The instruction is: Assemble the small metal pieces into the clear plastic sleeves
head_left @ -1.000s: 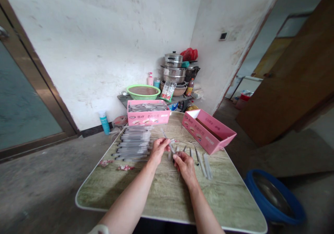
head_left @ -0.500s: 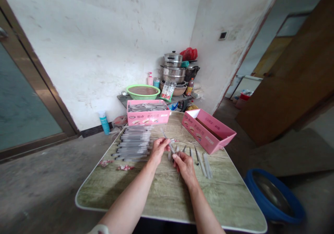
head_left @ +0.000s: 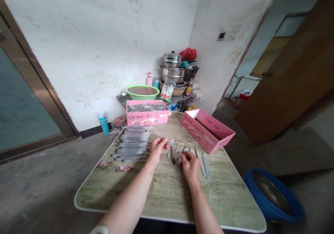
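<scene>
Left hand: our left hand is pinching a clear slim piece between thumb and fingers, over the middle of the desk.
Right hand: our right hand is just beside it, a bit nearer to us, fingertips closed on some thin bits. Too small and blurry for us to say exactly what those are.
Gap between them: the clear piece sticks out of the left fingers, angled down toward the right ones. Can't tell if both hands share it.
Big row on the left: we've got a neat spread of clear-sleeved sticks with dark ends, lying crosswise just left of the left hand.
Loose stuff on the right: a few clear strips lie flat just beside the right hand, with some dark sticks around it too.
Full box: pink box at the far edge, loaded with more slim grey sticks, right behind the row.
Other box: second pink box sits at an angle at the far right; we can see a brown patch inside.
Behind the desk: green basin, stacked steel pots and a red bag up top.
Floor: blue tub on our right, blue spray can over on the left.
</scene>
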{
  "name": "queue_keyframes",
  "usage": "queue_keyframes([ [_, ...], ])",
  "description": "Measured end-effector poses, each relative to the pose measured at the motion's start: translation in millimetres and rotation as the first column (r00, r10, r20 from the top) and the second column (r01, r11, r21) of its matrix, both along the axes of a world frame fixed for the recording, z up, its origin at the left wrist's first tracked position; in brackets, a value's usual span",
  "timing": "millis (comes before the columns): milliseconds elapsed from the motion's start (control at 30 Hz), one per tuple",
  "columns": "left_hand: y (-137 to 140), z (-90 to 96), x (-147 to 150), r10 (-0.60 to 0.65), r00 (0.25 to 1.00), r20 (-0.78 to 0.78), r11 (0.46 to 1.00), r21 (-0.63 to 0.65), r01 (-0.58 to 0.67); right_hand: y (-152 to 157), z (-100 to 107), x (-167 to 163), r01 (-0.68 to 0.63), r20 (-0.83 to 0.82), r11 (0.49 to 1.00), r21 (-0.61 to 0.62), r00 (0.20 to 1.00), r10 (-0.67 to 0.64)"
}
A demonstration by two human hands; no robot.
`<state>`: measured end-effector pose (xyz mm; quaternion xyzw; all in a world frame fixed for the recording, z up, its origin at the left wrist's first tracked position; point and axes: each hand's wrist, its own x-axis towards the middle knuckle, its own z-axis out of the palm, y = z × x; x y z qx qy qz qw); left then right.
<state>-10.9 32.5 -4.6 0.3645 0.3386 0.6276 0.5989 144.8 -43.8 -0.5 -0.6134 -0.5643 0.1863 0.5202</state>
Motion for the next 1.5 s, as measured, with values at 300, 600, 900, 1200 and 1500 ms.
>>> queue_keyframes([
  [300, 9.7, -4.6, -6.3, 0.265, 0.955, 0.130, 0.964, -0.044, -0.261, 0.2, 4.6, 28.6, 0.110, -0.207, 0.994, 0.021, 0.973, -0.104],
  [600, 4.6, -3.0, -2.8, 0.138, 0.988, -0.074, 0.990, 0.016, -0.138, 1.9, -1.6, 39.9, 0.469, -0.142, 0.883, -0.024, 0.872, -0.468],
  [900, -6.3, -4.4, 5.2, -0.267, 0.906, -0.330, 0.961, -0.027, 0.274, 2.9, -0.5, 36.7, 0.302, 0.051, 0.951, -0.062, 0.953, -0.300],
  [1200, -8.2, 1.0, 0.6, -0.327, 0.922, -0.208, 0.944, -0.028, 0.328, -4.4, 13.9, 25.6, 0.406, 0.405, 0.899, -0.162, 0.858, -0.314],
  [1500, -12.1, 4.6, 0.1, -0.396, 0.898, -0.193, 0.915, -0.004, 0.403, -5.4, 5.3, 48.0, 0.656, 0.603, 0.739, -0.153, 0.655, -0.456],
])
